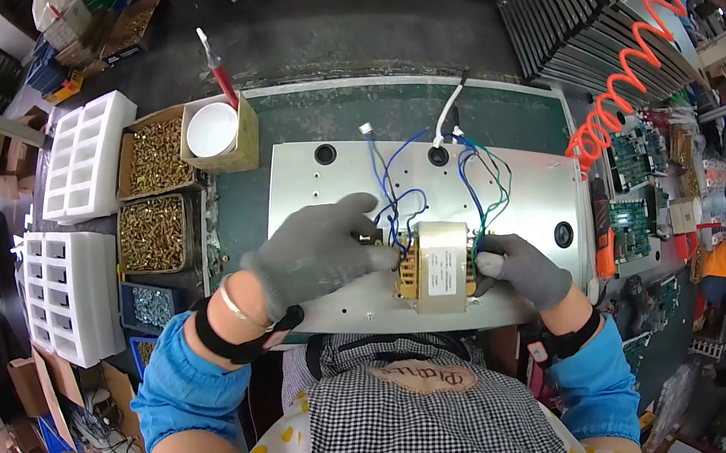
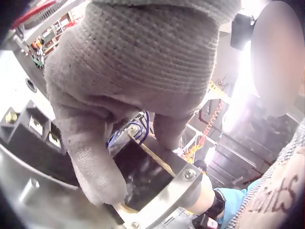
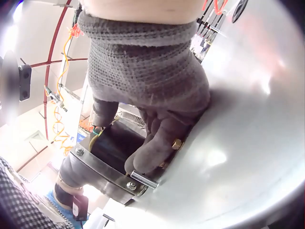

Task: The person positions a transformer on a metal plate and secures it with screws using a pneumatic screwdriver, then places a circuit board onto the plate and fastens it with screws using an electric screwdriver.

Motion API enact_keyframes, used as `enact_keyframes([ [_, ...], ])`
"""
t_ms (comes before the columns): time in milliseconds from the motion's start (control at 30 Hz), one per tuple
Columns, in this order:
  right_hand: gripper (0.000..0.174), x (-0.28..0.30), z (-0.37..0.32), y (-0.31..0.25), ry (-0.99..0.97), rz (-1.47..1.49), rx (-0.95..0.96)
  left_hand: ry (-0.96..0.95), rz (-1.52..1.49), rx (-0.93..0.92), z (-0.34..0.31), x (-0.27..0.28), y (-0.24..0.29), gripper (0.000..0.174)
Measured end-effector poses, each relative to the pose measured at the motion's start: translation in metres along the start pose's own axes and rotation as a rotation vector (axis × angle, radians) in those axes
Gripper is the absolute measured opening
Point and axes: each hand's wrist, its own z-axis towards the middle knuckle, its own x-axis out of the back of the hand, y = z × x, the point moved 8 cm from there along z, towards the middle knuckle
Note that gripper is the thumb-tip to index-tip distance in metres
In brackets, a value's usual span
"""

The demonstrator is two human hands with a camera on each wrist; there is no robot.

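The transformer (image 1: 435,267) is sitting on the metal plate (image 1: 318,186), near its front edge, and the plate is lying on the table (image 1: 362,107). Left of the plate screw boxes (image 1: 153,235) are standing, right of it circuit boards (image 1: 632,157).

In the head view the left hand (image 1: 319,253) ends where its fingertips slip behind the blue wires (image 1: 399,211) at the transformer (image 1: 435,267). The label (image 1: 441,271) between both hands' fingers is too small to read. In the wrist view the top edge cuts off the right hand (image 3: 147,95), and under its fingers the transformer's core is a dark blur.

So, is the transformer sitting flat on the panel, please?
Flat: the transformer flange meets the metal panel; left hand and right hand grip it.
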Motion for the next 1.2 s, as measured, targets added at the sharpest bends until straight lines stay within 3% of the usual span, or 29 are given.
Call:
enact_keyframes([
  [267,0.073,0.0,0.003,0.002,-0.024,0.007,-0.031,-0.062,-0.207,0.023,-0.011,0.022,-0.047,0.072],
  [433,0.078,0.002,0.009,0.006,-0.087,0.059,-0.045,-0.139,-0.186,-0.022,0.002,0.017,-0.05,0.065],
  [633,0.065,0.003,0.006,0.003,-0.097,0.053,-0.069,-0.139,-0.271,-0.037,0.01,0.017,-0.047,0.074],
  [733,0.054,-0.003,0.008,-0.011,-0.141,0.008,0.009,-0.148,-0.367,0.018,0.006,0.011,-0.055,0.071],
  [800,0.045,0.001,0.005,-0.016,-0.115,-0.032,0.12,-0.148,-0.279,0.078,0.016,0.01,-0.039,0.069],
  [933,0.043,0.007,0.008,-0.011,-0.074,-0.194,0.274,-0.167,-0.27,0.103,0.019,0.007,-0.032,0.068],
  [1200,0.049,0.008,0.009,-0.004,-0.148,-0.128,0.149,-0.054,-0.202,0.181,0.017,0.01,-0.027,0.068],
])
